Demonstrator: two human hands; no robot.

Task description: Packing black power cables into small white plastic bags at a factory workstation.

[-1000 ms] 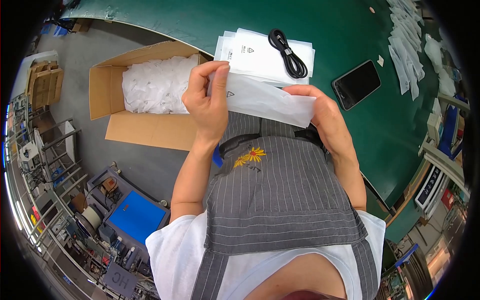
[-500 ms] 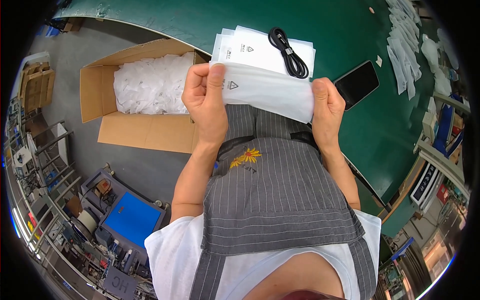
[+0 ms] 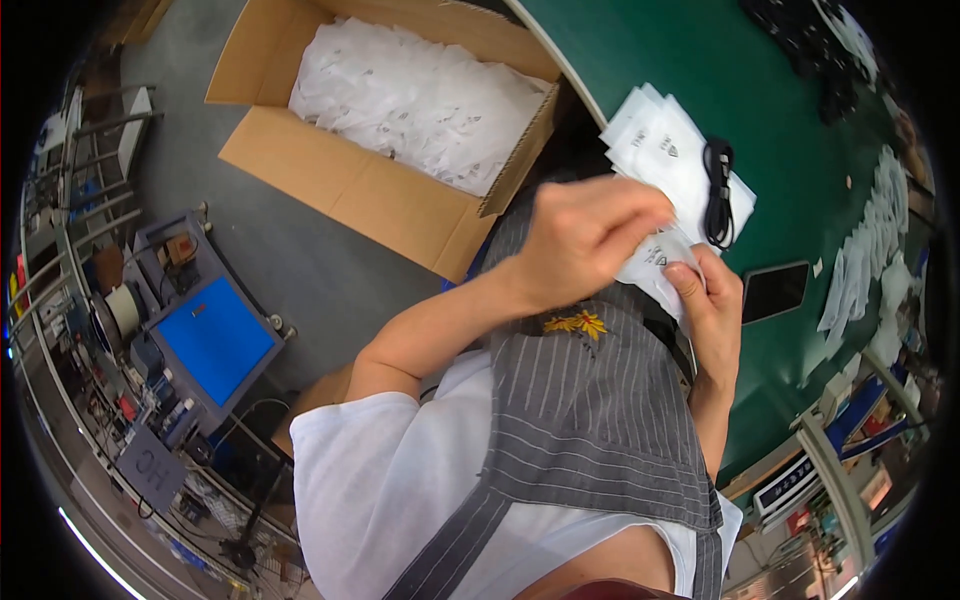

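Observation:
A translucent white plastic pouch (image 3: 655,272) with small dark print is in my right hand (image 3: 712,305), whose thumb and fingers pinch its right side. My left hand (image 3: 585,240) is closed, with its fingertips pinched together at the pouch's upper edge. Motion blurs that hand, and what lies between its fingertips is hidden. Just beyond both hands, several similar white pouches (image 3: 660,150) lie fanned on the green table. A coiled black cable (image 3: 719,195) with a tie round it rests on their right side.
An open cardboard box (image 3: 345,195) full of white pouches (image 3: 420,105) stands left of the green table (image 3: 780,215). A black phone (image 3: 775,292) lies right of my right hand. More clear bags (image 3: 870,240) are at the far right. A blue-topped cart (image 3: 218,340) stands lower left.
The view has turned, so box and table sit differently. My left hand has moved across toward the right hand. The pouch, stretched flat between both hands before, is now bunched near the right hand.

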